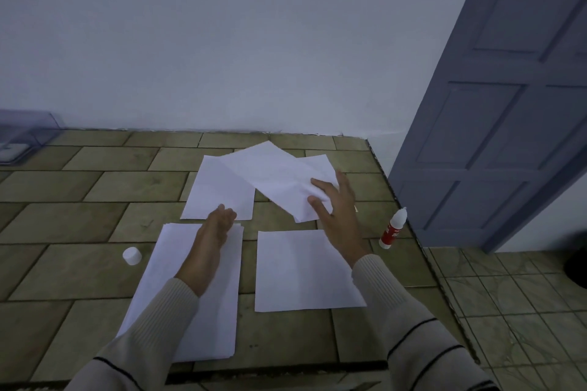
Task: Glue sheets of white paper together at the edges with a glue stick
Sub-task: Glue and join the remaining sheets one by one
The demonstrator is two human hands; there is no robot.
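Our right hand [333, 206] lies on the near-right end of the tilted sheet [273, 178], fingers spread and fairly straight, pressing down on it rather than pinching it, as far as we can see. This sheet runs diagonally from far left to near right and overlaps the far-left sheet [216, 190] and another sheet [320, 163] just behind it. Our left hand [219, 222] is released, fingers straight and together, edge-on over the far edge of the near-left stack [190, 311], its tips at the near edge of the far-left sheet. A single near-right sheet [301, 270] lies flat under our right wrist. What matters for the coming move is the glue stick [394, 228]: it stands upright and uncapped, nozzle up, to the right of our right hand and close to the right edge of the tiled surface [79, 200]. We judge the right hand the nearer one, needing only a short reach rightward once it leaves the paper. The white cap [131, 255] sits apart on the left, just beside the near-left stack. At the far left, against the wall, a clear plastic box [25, 136] holds something pale that we cannot make out.
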